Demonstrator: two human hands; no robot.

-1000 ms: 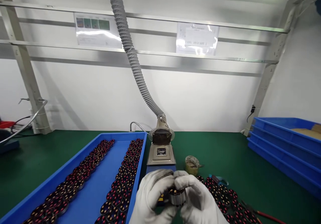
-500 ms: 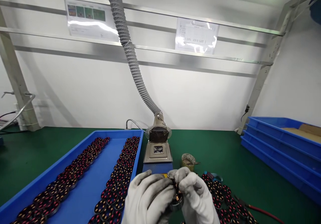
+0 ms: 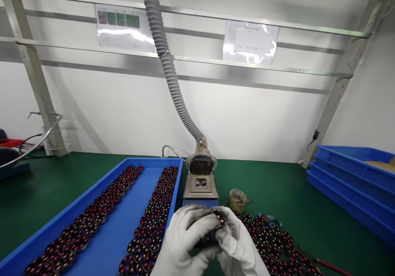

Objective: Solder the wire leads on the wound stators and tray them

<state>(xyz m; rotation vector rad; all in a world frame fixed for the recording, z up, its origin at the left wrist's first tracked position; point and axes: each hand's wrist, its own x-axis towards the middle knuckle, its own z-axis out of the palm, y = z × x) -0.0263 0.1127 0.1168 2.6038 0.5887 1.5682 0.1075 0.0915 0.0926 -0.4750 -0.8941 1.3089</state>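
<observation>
My left hand [image 3: 193,237], in a white glove with darkened fingers, is closed round a small round black part [image 3: 221,221] with copper-coloured spots. From the other side my right hand [image 3: 236,241], also gloved, has its fingers closed on the same part. Much of the part is hidden by the gloves. Both hands are at the bottom centre, just in front of a metal device [image 3: 200,186] on a blue base. Left of them lies a long blue tray [image 3: 115,222] with rows of similar round parts. Right of my right hand, a pile of such parts [image 3: 271,243] rests on the green table.
A grey ribbed hose [image 3: 175,86] hangs down to the metal device. A small round tin [image 3: 237,201], blue-handled pliers [image 3: 270,219] and a red-handled tool [image 3: 331,266] lie to the right. Stacked blue trays [image 3: 352,185] stand at the far right.
The view has shifted, so the scene sits further right. My hands have turned the part, and my right hand's fingers have moved lower around its side.
</observation>
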